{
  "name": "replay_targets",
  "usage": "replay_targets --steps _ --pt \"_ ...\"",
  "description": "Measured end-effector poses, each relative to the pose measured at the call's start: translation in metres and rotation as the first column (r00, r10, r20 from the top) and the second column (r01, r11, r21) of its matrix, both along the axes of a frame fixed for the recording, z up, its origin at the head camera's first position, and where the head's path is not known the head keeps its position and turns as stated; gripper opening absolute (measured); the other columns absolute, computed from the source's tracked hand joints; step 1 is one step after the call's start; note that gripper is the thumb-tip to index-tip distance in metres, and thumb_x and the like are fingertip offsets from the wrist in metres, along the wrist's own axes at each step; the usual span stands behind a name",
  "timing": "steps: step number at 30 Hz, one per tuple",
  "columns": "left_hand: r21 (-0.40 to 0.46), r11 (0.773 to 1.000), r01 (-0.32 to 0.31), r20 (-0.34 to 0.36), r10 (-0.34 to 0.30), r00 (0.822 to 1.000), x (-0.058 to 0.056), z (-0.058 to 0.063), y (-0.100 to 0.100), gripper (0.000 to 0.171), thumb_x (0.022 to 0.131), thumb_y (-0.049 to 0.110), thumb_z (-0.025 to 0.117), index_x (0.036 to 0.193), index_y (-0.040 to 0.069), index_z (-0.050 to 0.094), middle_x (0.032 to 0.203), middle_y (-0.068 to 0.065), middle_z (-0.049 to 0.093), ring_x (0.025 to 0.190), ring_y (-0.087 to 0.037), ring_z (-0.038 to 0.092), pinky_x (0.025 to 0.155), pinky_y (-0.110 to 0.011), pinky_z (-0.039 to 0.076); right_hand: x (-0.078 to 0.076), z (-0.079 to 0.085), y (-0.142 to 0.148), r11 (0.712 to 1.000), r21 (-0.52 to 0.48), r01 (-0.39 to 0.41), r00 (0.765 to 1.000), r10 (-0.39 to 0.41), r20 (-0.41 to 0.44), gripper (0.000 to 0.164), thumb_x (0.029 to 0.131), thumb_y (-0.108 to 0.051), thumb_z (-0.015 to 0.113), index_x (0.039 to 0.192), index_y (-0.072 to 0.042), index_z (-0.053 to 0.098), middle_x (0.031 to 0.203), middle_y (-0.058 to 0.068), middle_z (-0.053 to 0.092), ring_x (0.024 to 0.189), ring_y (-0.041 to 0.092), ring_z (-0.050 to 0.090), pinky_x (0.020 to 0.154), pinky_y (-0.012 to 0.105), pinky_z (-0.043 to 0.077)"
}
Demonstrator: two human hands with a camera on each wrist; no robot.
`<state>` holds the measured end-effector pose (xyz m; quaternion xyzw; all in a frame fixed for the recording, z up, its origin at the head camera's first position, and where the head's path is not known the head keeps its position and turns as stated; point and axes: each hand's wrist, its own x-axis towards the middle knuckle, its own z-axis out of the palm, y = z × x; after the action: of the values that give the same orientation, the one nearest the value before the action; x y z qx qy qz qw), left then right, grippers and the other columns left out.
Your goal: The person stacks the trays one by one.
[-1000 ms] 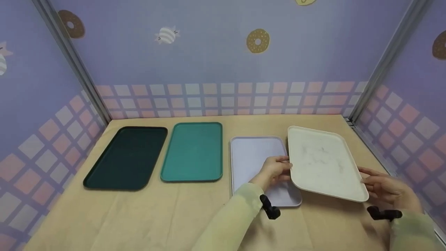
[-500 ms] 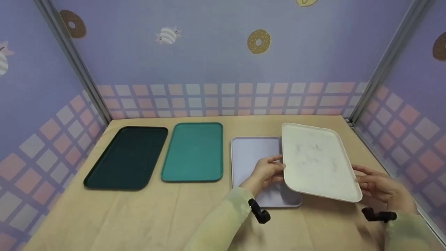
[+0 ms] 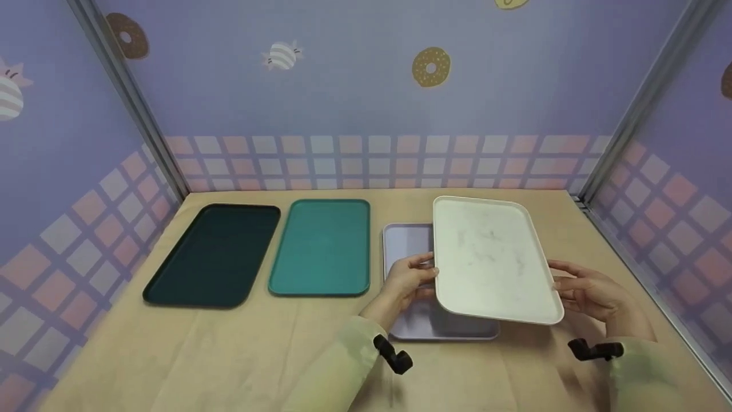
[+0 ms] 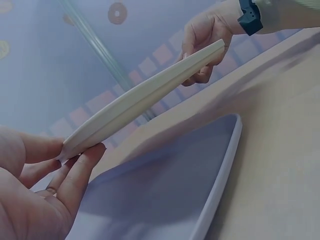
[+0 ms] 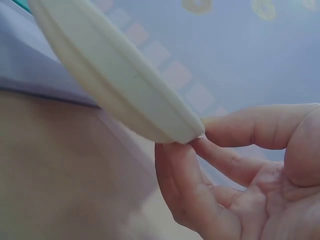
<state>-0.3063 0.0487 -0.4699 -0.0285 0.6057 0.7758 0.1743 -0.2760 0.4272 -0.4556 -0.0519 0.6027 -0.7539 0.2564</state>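
Between both hands a white tray [image 3: 492, 260] with faint grey marks is held up in the air, partly over a lavender tray [image 3: 407, 240] that lies on the table. My left hand [image 3: 403, 283] pinches its left edge, thumb on top and fingers beneath. On the opposite edge my right hand [image 3: 592, 294] pinches in the same way. In the left wrist view the white tray [image 4: 135, 102] is seen from its side, tilted and apart from the lavender tray [image 4: 165, 175] below. Much of the lavender tray is hidden in the head view.
A teal tray [image 3: 321, 247] lies left of the lavender one, and a dark green tray [image 3: 214, 254] lies farther left. A beige cloth [image 3: 229, 355] covers the table. Patterned walls [image 3: 354, 86] with metal corner posts enclose the back and sides.
Both hands have carried the white tray leftward, from the right of the lavender tray to partly over it. The other trays stay where they were on the table; the head view has shifted slightly.
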Motion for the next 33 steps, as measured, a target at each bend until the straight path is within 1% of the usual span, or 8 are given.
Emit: replay_targets --steps 5,12,15,19,22,25,28,33 --pt "-0.051 0.998 -0.029 -0.034 0.028 0.999 0.004 -0.002 -0.025 0.050 0.093 -0.002 0.069 0.142 0.002 0.060 0.117 -0.010 0.066 0.093 -0.015 0.068 0.073 -0.030 0.062 -0.004 0.001 -0.026 0.997 0.080 0.024 1.000 -0.023 -0.013 0.043 0.102 0.004 0.053 0.134 -0.024 0.051 0.116 -0.003 0.076 0.099 0.012 0.076 0.088 0.029 0.062" --pt "-0.127 0.991 -0.047 -0.069 0.038 0.997 0.012 -0.006 -0.058 0.051 0.093 -0.003 0.069 0.143 0.000 0.058 0.117 -0.011 0.064 0.097 -0.015 0.065 0.081 -0.035 0.063 -0.009 -0.004 -0.059 0.994 0.100 0.036 0.999 -0.034 -0.024 0.053 0.098 0.007 0.058 0.145 -0.010 0.043 0.113 -0.001 0.076 0.097 0.012 0.076 0.085 0.028 0.062" --pt "-0.167 0.985 -0.039 -0.063 0.029 0.998 0.014 -0.006 -0.070 0.051 0.093 -0.003 0.069 0.143 -0.001 0.058 0.117 -0.011 0.064 0.097 -0.016 0.066 0.085 -0.036 0.063 -0.009 -0.008 -0.070 0.994 0.106 0.033 0.999 -0.030 -0.030 0.061 0.097 0.007 0.059 0.151 -0.003 0.036 0.113 0.000 0.075 0.098 0.012 0.075 0.086 0.028 0.062" --pt "-0.252 0.967 -0.025 -0.078 0.006 0.997 0.015 -0.008 -0.081 0.050 0.093 -0.003 0.070 0.142 -0.001 0.059 0.119 -0.014 0.067 0.097 -0.016 0.068 0.086 -0.037 0.063 -0.010 -0.014 -0.083 0.989 0.142 0.043 0.999 -0.041 -0.021 0.075 0.095 0.007 0.061 0.158 0.005 0.020 0.111 0.001 0.074 0.097 0.013 0.075 0.086 0.028 0.062" --pt "-0.333 0.943 -0.023 -0.115 -0.016 0.993 0.015 -0.011 -0.087 0.049 0.092 -0.003 0.071 0.140 -0.002 0.060 0.122 -0.017 0.069 0.098 -0.016 0.068 0.085 -0.037 0.063 -0.010 -0.017 -0.091 0.981 0.181 0.062 0.998 -0.060 -0.020 0.081 0.094 0.007 0.062 0.160 0.007 0.015 0.110 0.002 0.074 0.097 0.014 0.074 0.086 0.028 0.061" --pt "-0.389 0.921 -0.021 -0.131 -0.032 0.991 0.015 -0.014 -0.090 0.048 0.091 -0.004 0.071 0.138 -0.003 0.062 0.120 -0.018 0.070 0.095 -0.016 0.068 0.082 -0.036 0.064 -0.011 -0.020 -0.097 0.972 0.219 0.082 0.997 -0.078 -0.025 0.082 0.093 0.006 0.064 0.160 0.007 0.016 0.111 0.002 0.073 0.097 0.013 0.073 0.085 0.028 0.061" --pt "-0.419 0.908 -0.017 -0.144 -0.048 0.988 0.015 -0.017 -0.090 0.045 0.091 -0.004 0.070 0.136 -0.004 0.063 0.115 -0.017 0.071 0.088 -0.016 0.067 0.073 -0.032 0.064 -0.010 -0.022 -0.101 0.965 0.248 0.092 0.996 -0.087 -0.031 0.082 0.092 0.006 0.064 0.160 0.007 0.018 0.113 0.001 0.071 0.097 0.013 0.071 0.083 0.029 0.060" --pt "-0.472 0.881 -0.023 -0.186 -0.074 0.980 0.018 -0.018 -0.089 0.038 0.091 -0.005 0.068 0.129 -0.005 0.067 0.103 -0.013 0.069 0.074 -0.014 0.063 0.060 -0.025 0.058 -0.011 -0.026 -0.104 0.949 0.295 0.112 0.994 -0.104 -0.042 0.078 0.091 0.006 0.063 0.159 0.008 0.023 0.112 -0.001 0.072 0.094 0.012 0.068 0.077 0.028 0.058"
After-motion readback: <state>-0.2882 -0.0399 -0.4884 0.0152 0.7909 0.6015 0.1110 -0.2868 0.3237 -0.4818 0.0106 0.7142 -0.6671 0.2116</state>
